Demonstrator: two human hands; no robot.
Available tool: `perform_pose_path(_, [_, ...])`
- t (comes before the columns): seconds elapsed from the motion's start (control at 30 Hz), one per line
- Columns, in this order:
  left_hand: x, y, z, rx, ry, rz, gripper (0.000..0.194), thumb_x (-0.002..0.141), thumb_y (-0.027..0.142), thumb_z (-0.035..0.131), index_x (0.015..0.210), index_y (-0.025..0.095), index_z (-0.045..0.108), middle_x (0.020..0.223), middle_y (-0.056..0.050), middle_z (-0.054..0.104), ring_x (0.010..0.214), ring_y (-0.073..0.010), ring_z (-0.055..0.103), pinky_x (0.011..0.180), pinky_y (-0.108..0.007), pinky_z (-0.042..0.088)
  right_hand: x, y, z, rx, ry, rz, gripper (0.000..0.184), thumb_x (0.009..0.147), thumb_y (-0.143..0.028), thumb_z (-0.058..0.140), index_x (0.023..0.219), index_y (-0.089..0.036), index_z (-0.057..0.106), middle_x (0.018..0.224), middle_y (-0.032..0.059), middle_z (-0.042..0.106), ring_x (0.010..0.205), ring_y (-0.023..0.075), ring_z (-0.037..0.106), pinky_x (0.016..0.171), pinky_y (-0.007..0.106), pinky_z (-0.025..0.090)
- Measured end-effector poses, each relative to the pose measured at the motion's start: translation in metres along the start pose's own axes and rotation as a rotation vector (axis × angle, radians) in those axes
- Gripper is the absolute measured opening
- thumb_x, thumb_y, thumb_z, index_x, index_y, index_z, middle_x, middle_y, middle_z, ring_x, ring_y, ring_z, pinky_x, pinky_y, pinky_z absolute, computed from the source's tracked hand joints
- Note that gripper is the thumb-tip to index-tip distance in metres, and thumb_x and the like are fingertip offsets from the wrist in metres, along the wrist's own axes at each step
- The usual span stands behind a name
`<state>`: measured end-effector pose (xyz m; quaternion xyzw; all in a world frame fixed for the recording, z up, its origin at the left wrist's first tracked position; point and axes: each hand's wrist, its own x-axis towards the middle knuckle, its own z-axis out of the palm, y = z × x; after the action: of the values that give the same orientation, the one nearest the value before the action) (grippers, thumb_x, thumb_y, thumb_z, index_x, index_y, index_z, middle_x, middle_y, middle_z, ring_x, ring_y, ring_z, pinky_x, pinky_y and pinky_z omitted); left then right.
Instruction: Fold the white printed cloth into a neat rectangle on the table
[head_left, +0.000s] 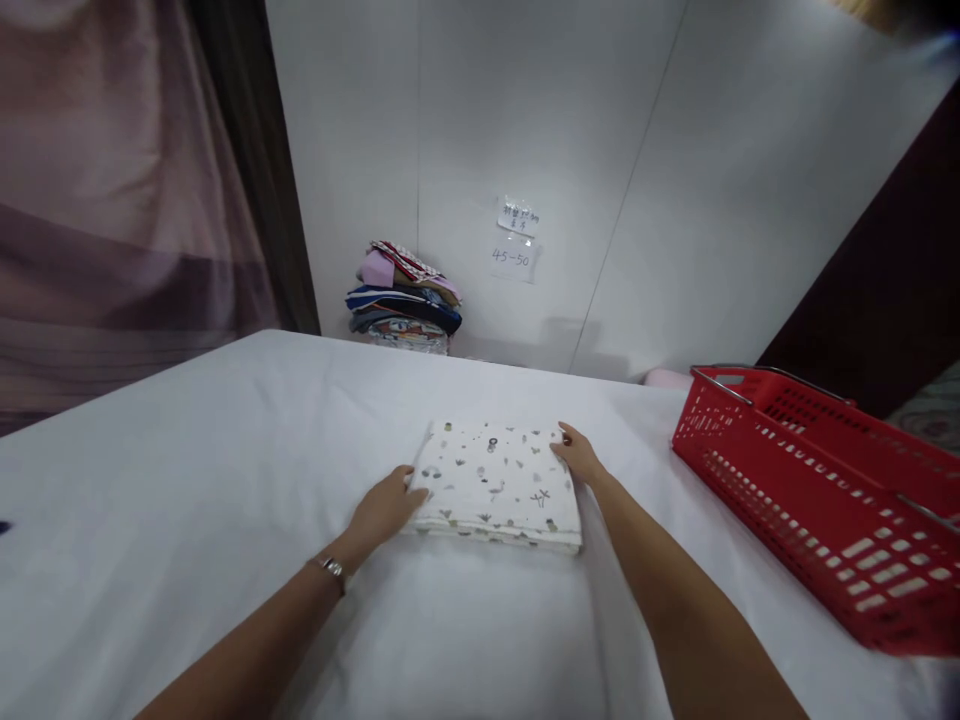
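A folded white cloth (499,482) with small printed figures lies flat on the white table (187,470), in the middle. My left hand (384,508) rests against the cloth's left edge, fingers curled around that edge. My right hand (577,455) touches the far right corner, its fingers pressed onto the edge of the cloth. A watch sits on my left wrist.
A red plastic basket (825,490) with metal handles stands at the right. A stack of folded coloured cloths (405,298) sits at the back against the white wall, beside a paper note (516,240). A curtain (127,170) hangs at the left.
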<state>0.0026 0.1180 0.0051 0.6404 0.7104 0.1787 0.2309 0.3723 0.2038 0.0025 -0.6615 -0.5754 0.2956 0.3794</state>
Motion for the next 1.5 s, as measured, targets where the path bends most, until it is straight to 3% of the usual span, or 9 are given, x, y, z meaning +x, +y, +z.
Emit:
perform_pose_path(0.17, [-0.035, 0.008, -0.016, -0.019, 0.019, -0.045, 0.054, 0.073, 0.051, 0.051, 0.117, 0.018, 0.051, 0.095, -0.007, 0.066, 0.086, -0.0241, 0.062, 0.07, -0.03, 0.044, -0.024, -0.009, -0.003, 0.096, 0.008, 0.053, 0.053, 0.075, -0.038, 0.057, 0.122, -0.014, 0.052, 0.097, 0.0088, 0.065, 0.08, 0.0174, 0.062, 0.067, 0.027, 0.049])
perform_pose_path(0.37, [-0.033, 0.019, -0.016, -0.009, 0.045, -0.029, 0.047, 0.075, 0.056, 0.044, 0.102, 0.02, 0.058, 0.098, -0.007, 0.066, 0.088, -0.0252, 0.062, 0.069, -0.031, 0.043, -0.097, 0.001, -0.021, 0.17, -0.078, 0.151, 0.033, 0.077, -0.045, 0.053, 0.089, -0.016, 0.061, 0.063, 0.0021, 0.061, 0.05, 0.0116, 0.054, 0.041, 0.021, 0.04])
perform_pose_path(0.6, [-0.036, 0.02, -0.016, 0.02, 0.062, -0.054, 0.049, 0.08, 0.056, 0.038, 0.105, 0.019, 0.059, 0.1, -0.007, 0.066, 0.09, -0.0254, 0.061, 0.071, -0.032, 0.043, -0.157, -0.006, -0.027, 0.195, -0.138, 0.216, 0.025, 0.074, -0.044, 0.056, 0.072, -0.019, 0.055, 0.048, -0.0025, 0.053, 0.042, 0.0102, 0.048, 0.034, 0.019, 0.029])
perform_pose_path(0.77, [-0.039, 0.013, -0.01, -0.041, 0.124, -0.023, 0.056, 0.08, 0.059, 0.038, 0.115, 0.019, 0.055, 0.105, -0.007, 0.064, 0.093, -0.0243, 0.06, 0.076, -0.032, 0.044, -0.166, 0.005, -0.024, 0.265, -0.005, 0.164, 0.029, 0.074, -0.047, 0.053, 0.066, -0.019, 0.053, 0.047, -0.0029, 0.052, 0.037, 0.0086, 0.041, 0.035, 0.02, 0.026])
perform_pose_path(1.0, [-0.048, 0.005, 0.003, -0.124, 0.291, 0.08, 0.055, 0.08, 0.059, 0.041, 0.117, 0.02, 0.052, 0.107, -0.006, 0.061, 0.086, -0.0203, 0.06, 0.077, -0.032, 0.046, -0.167, 0.009, -0.019, 0.297, 0.056, 0.12, 0.033, 0.071, -0.05, 0.055, 0.058, -0.02, 0.049, 0.041, -0.0065, 0.044, 0.038, 0.0079, 0.036, 0.04, 0.021, 0.027])
perform_pose_path(1.17, [-0.061, 0.016, 0.001, -0.103, 0.421, 0.369, 0.042, 0.079, 0.05, 0.047, 0.109, 0.023, 0.06, 0.116, -0.005, 0.056, 0.104, -0.0233, 0.053, 0.086, -0.034, 0.045, -0.17, -0.002, -0.015, 0.232, 0.079, 0.075, 0.034, 0.07, -0.049, 0.058, 0.057, -0.019, 0.049, 0.04, -0.0076, 0.04, 0.04, 0.0078, 0.033, 0.043, 0.021, 0.027])
perform_pose_path(1.33, [-0.062, 0.021, 0.004, -0.043, 0.314, 0.604, 0.025, 0.08, 0.042, 0.05, 0.09, 0.027, 0.068, 0.105, -0.002, 0.063, 0.106, -0.0221, 0.052, 0.092, -0.036, 0.043, -0.17, -0.009, -0.014, 0.242, 0.084, 0.077, 0.028, 0.066, -0.044, 0.062, 0.058, -0.019, 0.051, 0.042, -0.0078, 0.04, 0.042, 0.0077, 0.032, 0.044, 0.022, 0.026])
perform_pose_path(1.5, [-0.055, 0.017, 0.009, 0.026, 0.238, 0.642, 0.023, 0.08, 0.04, 0.052, 0.092, 0.029, 0.069, 0.104, 0.0, 0.064, 0.104, -0.0204, 0.054, 0.094, -0.038, 0.039, -0.171, -0.014, -0.019, 0.329, 0.071, 0.102, 0.029, 0.064, -0.042, 0.063, 0.055, -0.02, 0.046, 0.044, -0.0073, 0.04, 0.041, 0.0066, 0.032, 0.041, 0.021, 0.024])
